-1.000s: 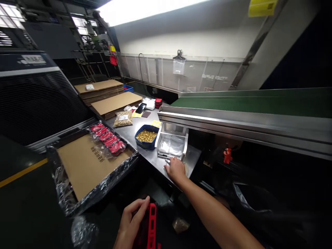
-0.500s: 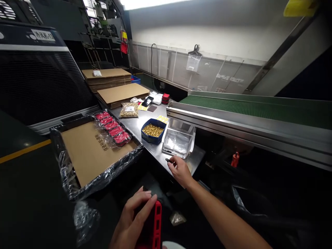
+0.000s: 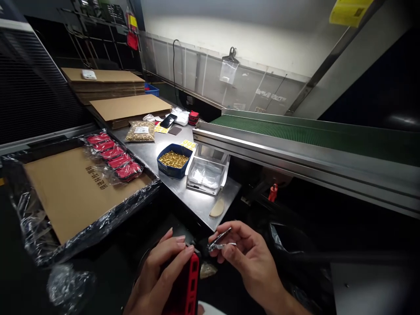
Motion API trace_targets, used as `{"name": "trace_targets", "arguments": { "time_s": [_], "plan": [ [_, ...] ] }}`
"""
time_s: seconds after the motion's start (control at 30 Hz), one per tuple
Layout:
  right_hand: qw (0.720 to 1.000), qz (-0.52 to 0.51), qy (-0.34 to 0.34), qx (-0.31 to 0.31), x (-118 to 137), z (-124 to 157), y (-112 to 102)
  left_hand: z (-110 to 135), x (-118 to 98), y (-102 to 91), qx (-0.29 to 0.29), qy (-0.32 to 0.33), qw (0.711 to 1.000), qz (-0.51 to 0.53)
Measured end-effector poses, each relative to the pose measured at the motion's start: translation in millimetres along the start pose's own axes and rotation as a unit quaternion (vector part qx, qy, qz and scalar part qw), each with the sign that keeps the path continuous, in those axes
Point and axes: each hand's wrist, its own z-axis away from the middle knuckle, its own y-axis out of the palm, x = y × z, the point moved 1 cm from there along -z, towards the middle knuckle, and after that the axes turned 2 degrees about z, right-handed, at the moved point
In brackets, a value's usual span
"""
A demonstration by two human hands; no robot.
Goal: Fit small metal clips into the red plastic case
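My left hand (image 3: 160, 273) grips a red and black plastic part (image 3: 183, 288) low in the view, in front of my body. My right hand (image 3: 251, 258) is close beside it on the right and pinches a small pair of metal tweezers (image 3: 220, 242), whose tips point left toward the red part. Both hands are below the near corner of the steel worktable (image 3: 197, 199).
On the table stand a blue bin of small brass pieces (image 3: 173, 160), a clear plastic tray (image 3: 207, 173), a bag of brass pieces (image 3: 141, 131) and a phone (image 3: 168, 120). A film-lined box (image 3: 75, 188) holds cardboard and red parts (image 3: 113, 156). A green conveyor (image 3: 311, 133) runs right.
My right hand has left the table edge with the tweezers and come down next to my left hand. The view has tilted down and shifted.
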Motion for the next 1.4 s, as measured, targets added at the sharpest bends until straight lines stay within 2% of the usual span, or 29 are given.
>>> {"name": "trace_targets", "arguments": {
  "time_s": [0.17, 0.53, 0.73, 0.83, 0.97, 1.1, 1.4],
  "plan": [
    [1.000, -0.016, -0.015, 0.003, 0.6, 9.7, 0.9, -2.5, -5.1, 1.3, 0.013, 0.003, 1.000, 0.001],
    [1.000, -0.009, -0.016, 0.000, -4.5, 11.5, 3.2, -0.5, -10.3, 1.6, 0.018, -0.013, 1.000, 0.010],
    [0.998, 0.042, -0.044, -0.012, 0.6, 13.1, -3.5, 0.3, -12.5, -0.1, 0.039, -0.009, 0.999, -0.006],
    [0.986, 0.140, -0.087, 0.029, 10.5, 13.4, -13.4, -3.3, -15.8, -3.6, 0.050, -0.004, 0.998, -0.029],
    [0.952, 0.252, -0.149, 0.093, 23.2, 12.3, -20.7, -8.7, -21.0, -5.7, 0.052, 0.004, 0.997, -0.049],
    [0.941, 0.272, -0.161, 0.119, 28.2, 8.9, -19.9, -9.4, -23.8, -4.4, 0.036, -0.007, 0.998, -0.055],
    [0.930, 0.310, -0.137, 0.142, 29.6, 5.9, -20.3, -7.5, -25.5, -2.1, 0.046, -0.017, 0.998, -0.044]
  ]
}}
